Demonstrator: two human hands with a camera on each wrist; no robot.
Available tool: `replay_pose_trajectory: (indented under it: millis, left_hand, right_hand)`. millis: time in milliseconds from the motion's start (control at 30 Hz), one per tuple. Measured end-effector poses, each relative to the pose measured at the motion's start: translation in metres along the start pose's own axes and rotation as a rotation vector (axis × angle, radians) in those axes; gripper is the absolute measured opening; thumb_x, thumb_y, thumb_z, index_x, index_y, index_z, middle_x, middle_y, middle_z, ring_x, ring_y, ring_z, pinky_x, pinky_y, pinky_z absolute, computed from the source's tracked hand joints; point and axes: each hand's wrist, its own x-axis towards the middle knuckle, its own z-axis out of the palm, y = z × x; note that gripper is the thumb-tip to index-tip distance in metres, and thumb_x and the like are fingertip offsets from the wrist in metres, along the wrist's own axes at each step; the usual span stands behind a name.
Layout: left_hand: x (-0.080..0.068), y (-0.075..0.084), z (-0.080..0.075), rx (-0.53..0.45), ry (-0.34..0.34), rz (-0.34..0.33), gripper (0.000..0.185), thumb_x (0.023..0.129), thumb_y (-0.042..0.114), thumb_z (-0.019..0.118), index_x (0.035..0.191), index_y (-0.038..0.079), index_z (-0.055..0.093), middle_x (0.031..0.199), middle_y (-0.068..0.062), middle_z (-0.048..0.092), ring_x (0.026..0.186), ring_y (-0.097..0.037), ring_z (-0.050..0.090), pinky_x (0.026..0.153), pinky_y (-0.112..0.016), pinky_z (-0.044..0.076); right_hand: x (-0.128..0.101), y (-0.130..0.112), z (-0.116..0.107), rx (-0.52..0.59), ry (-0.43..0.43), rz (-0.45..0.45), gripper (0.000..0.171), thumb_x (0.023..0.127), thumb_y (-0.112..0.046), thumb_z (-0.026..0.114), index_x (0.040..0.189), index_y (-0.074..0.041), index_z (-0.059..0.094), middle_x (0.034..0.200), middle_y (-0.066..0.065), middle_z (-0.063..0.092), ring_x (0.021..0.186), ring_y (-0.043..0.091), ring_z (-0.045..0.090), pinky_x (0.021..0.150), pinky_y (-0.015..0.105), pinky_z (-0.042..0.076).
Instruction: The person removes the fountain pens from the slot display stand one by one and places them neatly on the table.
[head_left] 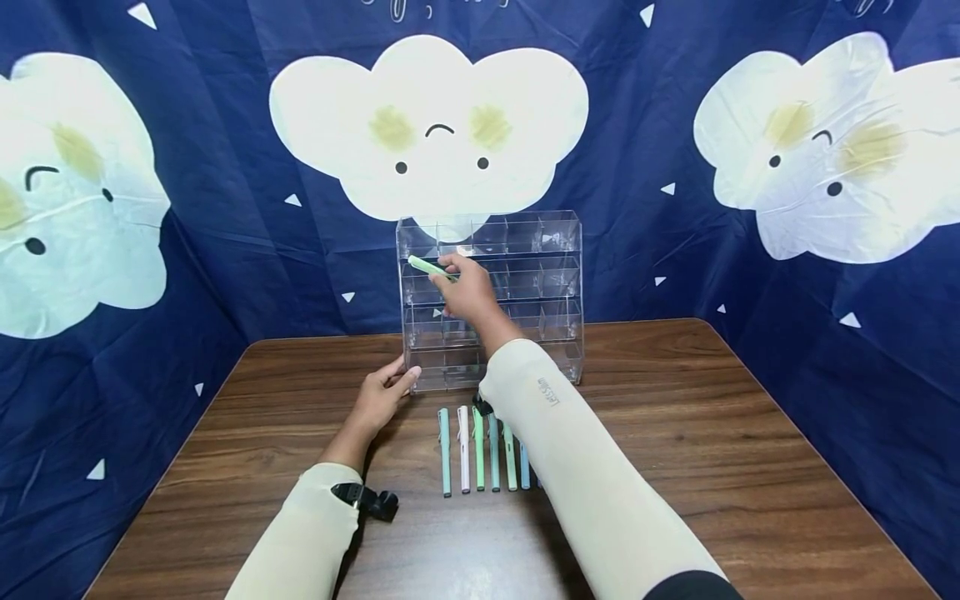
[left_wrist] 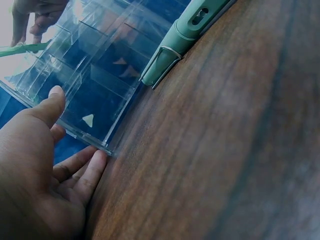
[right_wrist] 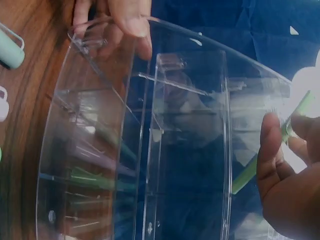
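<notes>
A clear plastic rack with tiers of compartments (head_left: 564, 287) stands upright at the back of the table. My right hand (head_left: 471, 292) pinches a light green pen (head_left: 425, 265) between thumb and fingers, in front of the rack's upper left compartments. The pen lies slantwise, its far end pointing left; the right wrist view also shows this green pen (right_wrist: 245, 175). At the rack's lower left corner, my left hand (head_left: 377, 402) holds the side edge, thumb towards the front and the other fingers around behind, as the left wrist view shows the hand (left_wrist: 45, 170).
In front of the rack, several pens lie side by side on the wooden table (head_left: 247, 467): a teal pen (head_left: 445, 450), a white pen (head_left: 464, 450), a bright green pen (head_left: 478, 454) and others. My right sleeve covers part of the row. A blue cloud-patterned cloth (head_left: 630, 283) hangs behind.
</notes>
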Motion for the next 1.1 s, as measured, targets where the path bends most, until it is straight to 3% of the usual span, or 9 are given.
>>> replay_pose_trajectory:
  millis: [300, 500, 767, 1100]
  left_hand:
    - [0.000, -0.001, 0.001, 0.012, 0.004, 0.010, 0.060, 0.111, 0.037, 0.066, 0.165, 0.017, 0.049, 0.152, -0.024, 0.065, 0.122, -0.036, 0.072, 0.101, -0.036, 0.066]
    - [0.001, -0.001, 0.001, 0.003, 0.005, 0.023, 0.060, 0.111, 0.037, 0.067, 0.165, 0.018, 0.050, 0.153, -0.022, 0.065, 0.130, -0.036, 0.069, 0.104, -0.041, 0.065]
    - [-0.001, 0.000, 0.002, -0.004, 0.006, 0.005, 0.061, 0.111, 0.038, 0.067, 0.166, 0.019, 0.049, 0.152, -0.023, 0.065, 0.130, -0.035, 0.069, 0.105, -0.041, 0.065]
    - [-0.002, 0.000, 0.002, -0.029, 0.009, -0.001, 0.061, 0.111, 0.034, 0.068, 0.166, 0.018, 0.049, 0.150, -0.025, 0.066, 0.128, -0.039, 0.070, 0.105, -0.044, 0.065]
  right_hand:
    - [0.001, -0.005, 0.007, 0.001, 0.036, 0.066, 0.040, 0.113, -0.030, 0.064, 0.151, -0.019, 0.066, 0.147, 0.010, 0.065, 0.055, 0.016, 0.061, 0.055, 0.027, 0.058]
    - [0.003, -0.008, 0.009, -0.026, 0.048, 0.079, 0.036, 0.113, -0.026, 0.063, 0.148, -0.021, 0.070, 0.146, 0.011, 0.068, 0.053, 0.013, 0.058, 0.055, 0.027, 0.059]
    - [0.006, -0.011, 0.009, -0.005, 0.080, 0.105, 0.026, 0.112, -0.023, 0.064, 0.133, -0.017, 0.078, 0.124, 0.009, 0.074, 0.059, 0.011, 0.055, 0.055, 0.026, 0.058]
    - [0.006, -0.013, 0.008, 0.036, 0.141, 0.073, 0.021, 0.111, -0.015, 0.063, 0.125, -0.013, 0.078, 0.121, 0.010, 0.074, 0.073, 0.014, 0.059, 0.058, 0.026, 0.057]
